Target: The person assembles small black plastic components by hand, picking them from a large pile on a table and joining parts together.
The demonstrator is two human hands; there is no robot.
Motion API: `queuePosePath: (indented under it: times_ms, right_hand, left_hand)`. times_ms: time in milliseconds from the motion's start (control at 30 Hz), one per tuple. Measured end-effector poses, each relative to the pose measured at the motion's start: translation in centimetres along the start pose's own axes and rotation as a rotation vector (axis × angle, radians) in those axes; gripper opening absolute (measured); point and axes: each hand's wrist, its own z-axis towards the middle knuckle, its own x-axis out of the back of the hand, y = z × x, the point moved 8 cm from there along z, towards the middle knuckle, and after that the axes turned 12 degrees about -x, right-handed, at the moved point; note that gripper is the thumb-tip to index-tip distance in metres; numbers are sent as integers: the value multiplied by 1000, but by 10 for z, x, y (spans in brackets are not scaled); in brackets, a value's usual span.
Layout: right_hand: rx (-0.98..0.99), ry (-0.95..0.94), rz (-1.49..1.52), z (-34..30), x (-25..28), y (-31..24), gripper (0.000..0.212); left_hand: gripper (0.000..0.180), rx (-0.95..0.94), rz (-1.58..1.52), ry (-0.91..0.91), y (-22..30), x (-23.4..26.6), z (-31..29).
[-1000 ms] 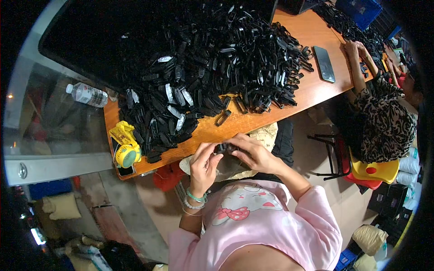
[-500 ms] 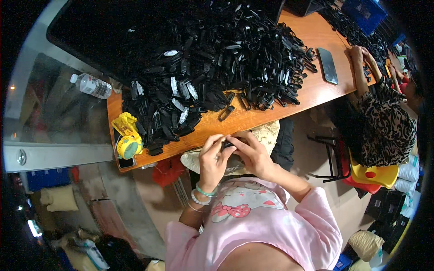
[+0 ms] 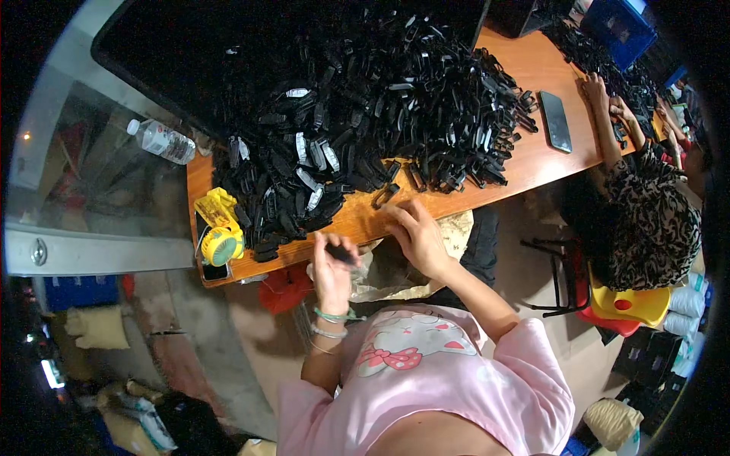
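My left hand (image 3: 333,277), with beaded and green bracelets at its wrist, is raised in front of the table's near edge. A small dark oblong plastic piece (image 3: 341,254) lies against its fingers, blurred a little by motion. My right hand (image 3: 420,242) reaches over the edge with thumb and fingers apart and nothing seen between them. Just beyond its fingertips a loop-shaped black plastic piece (image 3: 386,196) lies on the wood. Behind both hands spreads a large heap of black plastic pieces (image 3: 357,114), a few with pale shiny faces.
A yellow fan (image 3: 223,245) stands at the table's left corner, near a plastic bottle (image 3: 163,142). A phone (image 3: 555,121) lies on the wooden table (image 3: 525,61) right of the heap. An open pale bag (image 3: 455,232) hangs below the edge. Another person (image 3: 646,220) works at the right.
My hands were together over a small dark piece and have parted. The left moved left with a dark piece; the right went forward to the table edge, its fingers spreading.
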Motion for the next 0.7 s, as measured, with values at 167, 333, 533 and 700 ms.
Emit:
queuePosePath:
  times_ms: [167, 333, 533, 700]
  right_hand:
    - [52, 126, -328, 21, -9, 11, 22]
    - [135, 6, -131, -1, -12, 12, 12]
    - [-186, -113, 345, -14, -9, 10, 23]
    - [-331, -205, 712, -26, -21, 28, 32]
  left_hand:
    - [22, -917, 1460, -102, 61, -11, 17]
    - [24, -872, 1854, -143, 51, -25, 10]
    - [18, -943, 1613, -200, 45, -4, 6]
    - [34, -410, 757, 6, 36, 25, 7]
